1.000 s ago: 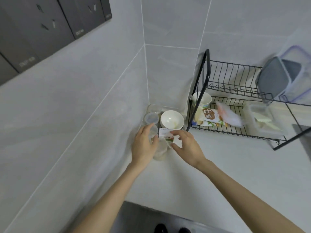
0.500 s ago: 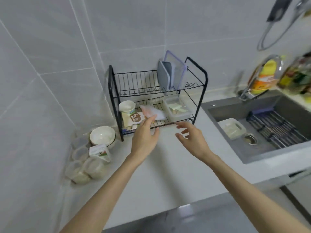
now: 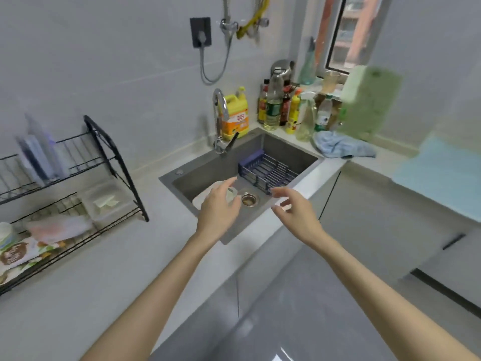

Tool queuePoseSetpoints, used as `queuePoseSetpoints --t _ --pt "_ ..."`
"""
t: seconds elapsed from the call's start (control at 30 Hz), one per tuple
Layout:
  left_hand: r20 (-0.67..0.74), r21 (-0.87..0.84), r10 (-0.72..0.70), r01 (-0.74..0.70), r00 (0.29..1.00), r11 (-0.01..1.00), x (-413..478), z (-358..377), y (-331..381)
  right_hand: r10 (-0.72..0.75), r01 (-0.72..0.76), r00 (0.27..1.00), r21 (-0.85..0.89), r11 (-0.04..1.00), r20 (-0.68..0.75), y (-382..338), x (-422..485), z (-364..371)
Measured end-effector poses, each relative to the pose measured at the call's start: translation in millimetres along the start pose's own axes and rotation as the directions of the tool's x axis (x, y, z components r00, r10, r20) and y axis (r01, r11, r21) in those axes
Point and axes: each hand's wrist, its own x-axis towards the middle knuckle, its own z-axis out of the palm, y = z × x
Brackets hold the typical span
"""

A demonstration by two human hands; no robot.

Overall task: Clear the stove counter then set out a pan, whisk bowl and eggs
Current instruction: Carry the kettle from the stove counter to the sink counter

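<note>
The left hand (image 3: 218,205) hangs over the near left part of the sink (image 3: 285,149), fingers straight and loosely together, holding nothing. The right hand (image 3: 295,208) is just to its right, over the sink's near rim, fingers spread and slightly bent, also empty. The two hands are apart from each other and touch nothing.

Under the left hand a white container (image 3: 201,201) lies on the sink floor, partly hidden by the fingers, with the drain (image 3: 249,199) just right of it. Farther back in the basin sits a dark blue wire basket (image 3: 266,170). The faucet (image 3: 220,118) rises at the far rim, with a yellow detergent bottle (image 3: 235,116) behind it and a cluster of bottles (image 3: 273,105) in the far corner. A blue cloth (image 3: 341,148) lies crumpled on the counter right of the sink.

On the pale counter (image 3: 78,287) to the left stands a black two-tier dish rack (image 3: 115,162); its lower shelf holds a clear lidded box (image 3: 104,201) and some printed packets (image 3: 15,256).

Where the pan, whisk bowl and eggs are cannot be told from this view.
</note>
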Motion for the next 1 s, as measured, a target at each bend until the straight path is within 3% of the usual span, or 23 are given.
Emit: queuePoseSetpoints --t 0.23,0.6,0.8,1.0 --pt "0.170 -0.054 0.201 -0.195 0.965 0.979 45 108 95 0.148 -0.159 0.963 -0.033 0.987 -0.223 76 -16 -121" --pt "0.402 -0.255 0.428 -0.349 0.810 0.902 114 272 228 0.284 -0.333 0.799 0.003 0.943 -0.530 177 -21 -264" --pt "0.502 -0.352 0.530 -0.399 0.684 0.847 158 376 312 0.371 -0.431 0.664 0.073 0.899 -0.649 238 -8 -352" --pt "0.593 -0.454 0.647 -0.465 0.479 0.760 180 491 416 0.422 -0.553 0.478 0.109 0.826 -0.770 292 -23 -453"
